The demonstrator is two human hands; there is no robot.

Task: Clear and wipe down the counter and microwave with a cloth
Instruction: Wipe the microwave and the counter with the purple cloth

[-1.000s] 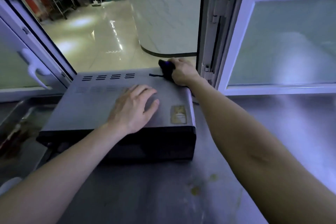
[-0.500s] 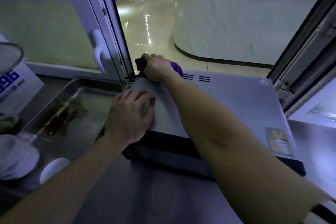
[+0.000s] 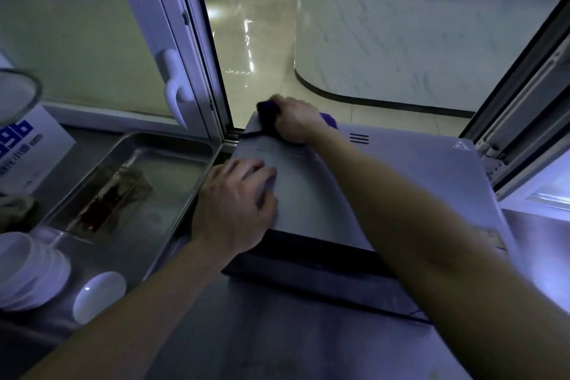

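One tray [image 3: 172,145] holds brown residue [image 3: 114,194]; right fingers [image 3: 285,108] clamp cloth [image 3: 266,116], left fingers [image 3: 256,170] lie flat.

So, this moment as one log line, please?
right hand: grips purple cloth at microwave back-left corner | left hand: rests on microwave top

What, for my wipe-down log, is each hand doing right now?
Left hand: open, resting on the microwave top.
Right hand: closed, gripping the purple cloth at the microwave's back corner.
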